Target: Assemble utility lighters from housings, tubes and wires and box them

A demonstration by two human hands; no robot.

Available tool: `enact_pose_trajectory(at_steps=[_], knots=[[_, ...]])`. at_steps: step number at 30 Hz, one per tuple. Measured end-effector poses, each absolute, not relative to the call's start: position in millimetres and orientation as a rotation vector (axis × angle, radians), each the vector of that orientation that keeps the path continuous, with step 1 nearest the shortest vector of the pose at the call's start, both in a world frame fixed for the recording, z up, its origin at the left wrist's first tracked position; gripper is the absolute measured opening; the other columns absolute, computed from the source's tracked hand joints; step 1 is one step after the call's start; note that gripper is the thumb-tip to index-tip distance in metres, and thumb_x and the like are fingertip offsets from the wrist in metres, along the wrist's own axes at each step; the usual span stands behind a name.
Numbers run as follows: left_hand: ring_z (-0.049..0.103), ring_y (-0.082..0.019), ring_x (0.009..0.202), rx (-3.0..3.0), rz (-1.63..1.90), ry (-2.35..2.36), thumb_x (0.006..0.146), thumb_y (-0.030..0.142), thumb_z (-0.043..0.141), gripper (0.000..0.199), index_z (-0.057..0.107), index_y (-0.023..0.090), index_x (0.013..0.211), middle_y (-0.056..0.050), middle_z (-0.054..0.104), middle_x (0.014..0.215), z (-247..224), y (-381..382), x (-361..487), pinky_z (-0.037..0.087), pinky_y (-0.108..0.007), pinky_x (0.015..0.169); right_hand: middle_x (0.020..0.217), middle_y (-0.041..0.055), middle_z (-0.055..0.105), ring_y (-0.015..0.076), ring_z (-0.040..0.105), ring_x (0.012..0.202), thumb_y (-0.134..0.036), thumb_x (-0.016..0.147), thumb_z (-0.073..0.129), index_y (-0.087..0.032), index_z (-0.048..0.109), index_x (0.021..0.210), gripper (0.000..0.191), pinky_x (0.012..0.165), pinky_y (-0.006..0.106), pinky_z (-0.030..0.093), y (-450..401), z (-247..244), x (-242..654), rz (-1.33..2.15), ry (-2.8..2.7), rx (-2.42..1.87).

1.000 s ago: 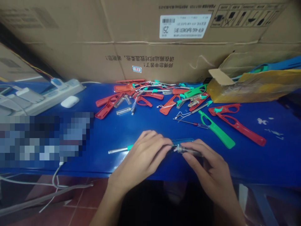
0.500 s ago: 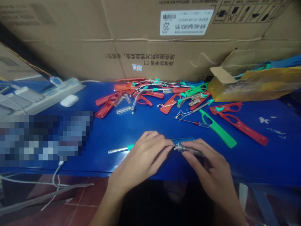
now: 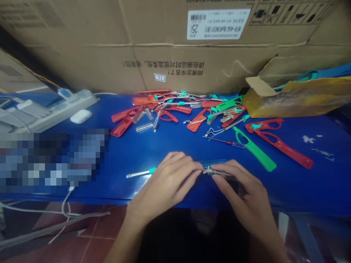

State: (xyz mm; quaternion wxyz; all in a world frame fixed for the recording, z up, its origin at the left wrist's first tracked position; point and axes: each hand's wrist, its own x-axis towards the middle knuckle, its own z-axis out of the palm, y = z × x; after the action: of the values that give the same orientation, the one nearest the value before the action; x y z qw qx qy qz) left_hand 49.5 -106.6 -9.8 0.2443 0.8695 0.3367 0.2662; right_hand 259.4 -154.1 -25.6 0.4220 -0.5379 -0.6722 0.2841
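Taking the hands as the centre of the clock, the blue table (image 3: 170, 142) spreads all round. At 9 o'clock a metal rod with a green collar (image 3: 138, 174) runs under the left hand (image 3: 167, 179), which hides its near end. Just behind the fingers, at 12, a bluish flat piece (image 3: 214, 161) is partly covered. Red handle halves (image 3: 179, 109), clear tubes and white wires crowd 11 to 12 o'clock; a screwdriver (image 3: 236, 144) lies between 1 and 2, touching or nearly touching a green handle half (image 3: 259, 153) at 2. An opened, taped box (image 3: 296, 100) stands further out at 2, a power strip (image 3: 59, 113) towards 10.

The cardboard (image 3: 95, 65) behind carries a label (image 3: 218, 23), upside down: "KFR-46G/BpR3AES1 (B1)" and "25". Printed Chinese below, also inverted, reads 师傅您辛苦了! and 请在搬运时对我温柔些,谢谢您!

The task's thing, a clear tube (image 3: 219, 172), is between the hands, above the table's near edge. The right hand (image 3: 245, 190) has its grip clamped on it; the left grip is at its pale end, but I cannot tell whether it pinches anything.

Against a second ago, the hands have hardly shifted; the cardboard sits slightly higher in view.
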Motion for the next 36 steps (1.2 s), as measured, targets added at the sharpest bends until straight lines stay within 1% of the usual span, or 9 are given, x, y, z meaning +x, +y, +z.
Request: enact_pose_trajectory(at_steps=[6,12,18,24,31,36], knots=[[0.054,-0.015,0.091,2.367,0.74,0.932,0.106,0.019,0.049,0.013,0.061,0.019,0.11,0.0,0.067,0.099,-10.5,-106.8,49.5,0.038,-0.034,0.091,0.1,-0.0019,0.068,0.012,0.066,0.089,-0.026,0.096,0.066,-0.033,0.069,0.12,0.026,0.078,0.023,0.052,-153.6,-26.5,260.3,0.701,-1.69,-1.344],[0.054,-0.015,0.091,2.344,0.76,0.943,0.105,0.018,0.05,0.012,0.061,0.02,0.11,0.0,0.067,0.1,-11.1,-106.9,49.3,0.038,-0.034,0.092,0.1,-0.0013,0.069,0.0126,0.066,0.09,-0.025,0.097,0.064,-0.032,0.07,0.12,0.025,0.079,0.023,0.053,-151.3,-25.4,258.6,0.649,-1.721,-1.356],[0.053,-0.015,0.089,2.332,0.745,0.94,0.106,0.019,0.05,0.011,0.061,0.02,0.106,0.001,0.066,0.097,-12.4,-107.2,48.5,0.039,-0.033,0.091,0.102,-0.0017,0.069,0.0124,0.067,0.091,-0.025,0.097,0.064,-0.033,0.071,0.119,0.024,0.081,0.023,0.054,-151.6,-25.2,259.5,0.645,-1.76,-1.36],[0.055,-0.016,0.091,2.35,0.738,0.942,0.106,0.019,0.048,0.014,0.061,0.02,0.108,0.0,0.067,0.099,-12.8,-107.1,48.3,0.039,-0.034,0.092,0.101,-0.0012,0.069,0.0132,0.067,0.092,-0.026,0.098,0.063,-0.034,0.07,0.122,0.027,0.082,0.025,0.054,-151.6,-27.4,259.9,0.647,-1.775,-1.358],[0.055,-0.016,0.09,2.365,0.728,0.935,0.107,0.019,0.047,0.015,0.061,0.02,0.108,-0.001,0.067,0.098,-12.1,-106.7,47.8,0.04,-0.035,0.092,0.1,-0.0001,0.07,0.0149,0.068,0.09,-0.027,0.098,0.062,-0.033,0.071,0.119,0.023,0.08,0.027,0.054,-151.6,-27.7,259.0,0.657,-1.771,-1.368],[0.055,-0.015,0.09,2.355,0.711,0.935,0.106,0.019,0.048,0.013,0.06,0.02,0.107,0.0,0.066,0.098,-11.8,-107.3,47.0,0.039,-0.034,0.092,0.099,-0.0011,0.07,0.0141,0.068,0.091,-0.027,0.098,0.062,-0.034,0.071,0.12,0.025,0.081,0.025,0.053,-150.8,-26.2,257.5,0.669,-1.774,-1.363]])
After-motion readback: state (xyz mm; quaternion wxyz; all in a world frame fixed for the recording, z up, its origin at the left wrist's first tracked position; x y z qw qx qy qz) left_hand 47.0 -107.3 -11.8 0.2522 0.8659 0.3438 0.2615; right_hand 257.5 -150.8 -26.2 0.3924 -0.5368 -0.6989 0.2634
